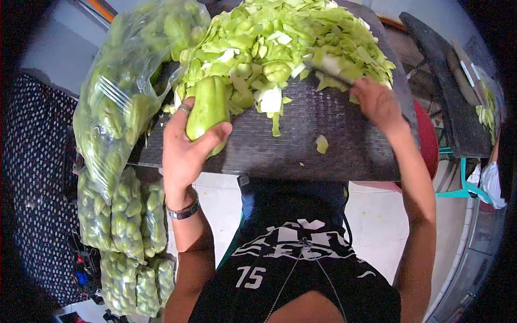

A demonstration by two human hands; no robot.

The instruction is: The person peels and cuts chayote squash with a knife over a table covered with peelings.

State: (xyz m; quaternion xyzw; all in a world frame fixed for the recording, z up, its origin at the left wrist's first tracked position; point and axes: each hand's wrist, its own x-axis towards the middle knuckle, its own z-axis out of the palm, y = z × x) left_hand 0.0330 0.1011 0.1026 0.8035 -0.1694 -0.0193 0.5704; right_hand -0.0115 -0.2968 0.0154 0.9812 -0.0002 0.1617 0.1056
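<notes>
A whole green chayote point(209, 105) is gripped in my left hand point(183, 145), upright above the near left part of the dark woven-pattern table point(258, 153). My right hand point(377, 105), smeared by motion, is closed around the handle of a knife point(329, 74). The blade points left over the edge of a big heap of green peelings and cut pieces point(301, 37). Between my hands, a pale cut piece point(271, 100) lies at the front of the heap. One small peeling point(322, 144) rests apart, nearer to me.
A large clear plastic bag of chayotes point(116, 102) leans at the table's left side. Below it several filled bags point(126, 215) are stacked. At right are a red stool point(425, 137), a dark board-like surface point(447, 81) and a teal frame point(463, 183).
</notes>
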